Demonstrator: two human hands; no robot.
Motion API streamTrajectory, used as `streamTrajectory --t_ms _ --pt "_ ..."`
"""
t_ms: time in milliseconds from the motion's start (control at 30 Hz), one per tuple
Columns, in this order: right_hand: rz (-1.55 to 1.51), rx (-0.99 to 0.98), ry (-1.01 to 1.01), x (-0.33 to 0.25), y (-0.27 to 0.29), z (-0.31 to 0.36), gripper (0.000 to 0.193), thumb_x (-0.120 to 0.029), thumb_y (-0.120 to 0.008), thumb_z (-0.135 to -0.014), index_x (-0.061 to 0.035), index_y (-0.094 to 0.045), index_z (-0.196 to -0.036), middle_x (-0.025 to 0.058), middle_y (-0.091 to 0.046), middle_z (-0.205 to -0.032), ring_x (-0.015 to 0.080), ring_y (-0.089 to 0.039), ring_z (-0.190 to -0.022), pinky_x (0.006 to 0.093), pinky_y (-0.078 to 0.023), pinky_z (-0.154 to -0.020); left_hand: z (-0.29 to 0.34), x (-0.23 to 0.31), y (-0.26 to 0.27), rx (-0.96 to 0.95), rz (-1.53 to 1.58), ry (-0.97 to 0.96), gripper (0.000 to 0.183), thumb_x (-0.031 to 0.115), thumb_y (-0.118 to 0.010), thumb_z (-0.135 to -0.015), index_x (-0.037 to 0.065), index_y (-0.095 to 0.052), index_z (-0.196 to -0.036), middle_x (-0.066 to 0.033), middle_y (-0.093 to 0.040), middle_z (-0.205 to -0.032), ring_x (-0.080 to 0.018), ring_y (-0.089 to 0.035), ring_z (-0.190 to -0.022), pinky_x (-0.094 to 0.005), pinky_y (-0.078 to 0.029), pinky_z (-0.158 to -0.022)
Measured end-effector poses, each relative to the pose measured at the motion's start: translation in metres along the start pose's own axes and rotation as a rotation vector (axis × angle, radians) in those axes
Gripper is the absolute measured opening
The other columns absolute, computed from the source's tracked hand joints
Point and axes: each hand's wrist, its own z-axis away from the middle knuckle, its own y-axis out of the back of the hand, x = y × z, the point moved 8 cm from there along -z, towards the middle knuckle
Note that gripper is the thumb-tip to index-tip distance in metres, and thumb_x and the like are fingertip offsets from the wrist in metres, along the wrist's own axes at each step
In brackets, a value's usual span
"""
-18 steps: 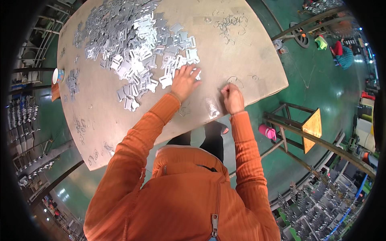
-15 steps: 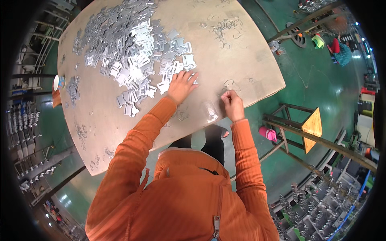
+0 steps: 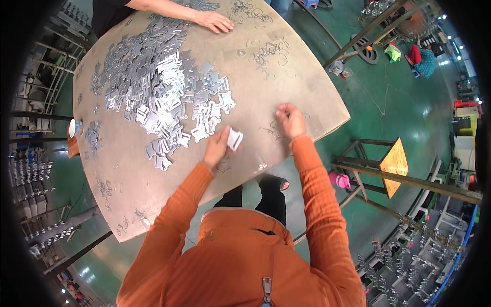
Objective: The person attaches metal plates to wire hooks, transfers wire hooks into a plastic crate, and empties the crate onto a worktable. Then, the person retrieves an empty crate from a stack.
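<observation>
In my left hand point(image 3: 217, 147) is a small flat metal plate point(image 3: 235, 139) with a slot, lifted off the table beside the pile. My right hand point(image 3: 291, 121) is over the right part of the table, thumb and fingertips pinched together; whatever they hold, if anything, is too small to make out. Thin dark wire pieces point(image 3: 275, 130) lie just below those fingers. A large heap of similar silver-grey plates point(image 3: 158, 87) spreads across the table's left half, its nearest loose pieces close to my left hand.
A co-worker's hand point(image 3: 215, 21) rests at the far side of the brown table point(image 3: 174, 197). More wire bits point(image 3: 268, 51) are scattered at the far right. Right of the table, a wooden-topped stool point(image 3: 394, 168) and a pink object point(image 3: 339, 179) stand by a metal rail.
My left hand has picked up a plate from the heap's edge and drawn it nearer. My right hand has shifted slightly up and left. A co-worker's arm has appeared at the far side.
</observation>
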Motion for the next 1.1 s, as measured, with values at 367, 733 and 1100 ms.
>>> streamTrajectory --t_ms 367,733,1100 --pt "0.474 -0.014 0.033 -0.028 -0.051 -0.138 0.011 -0.019 -0.059 -0.077 -0.0118 -0.063 -0.084 0.0108 -0.060 -0.093 0.0291 -0.059 -0.086 0.0391 -0.047 -0.072 0.084 -0.033 0.005 -0.155 0.064 0.161 0.033 0.024 -0.039 -0.093 -0.001 -0.048 -0.111 -0.0086 -0.058 -0.093 -0.0155 -0.061 -0.078 -0.0224 -0.049 -0.062" --pt "-0.246 -0.172 0.032 -0.091 0.007 -0.004 0.012 -0.009 -0.060 -0.079 -0.0026 -0.055 -0.088 0.0032 -0.057 -0.066 0.0128 -0.058 -0.066 0.0272 -0.045 -0.056 0.045 0.050 -0.039 -0.224 -0.406 -0.236 0.018 0.012 -0.048 -0.089 -0.001 -0.057 -0.096 -0.0032 -0.061 -0.080 -0.0071 -0.057 -0.074 -0.0215 -0.047 -0.065" --pt "-0.927 0.289 -0.192 -0.055 0.183 0.125 0.012 0.002 -0.059 -0.079 0.0016 -0.053 -0.089 0.0069 -0.059 -0.075 0.0118 -0.060 -0.063 0.0215 -0.050 -0.057 0.056 0.108 -0.235 -0.525 -0.321 -0.464 0.015 0.009 -0.054 -0.084 -0.002 -0.058 -0.093 -0.0116 -0.064 -0.076 -0.0129 -0.061 -0.068 -0.0252 -0.047 -0.062"
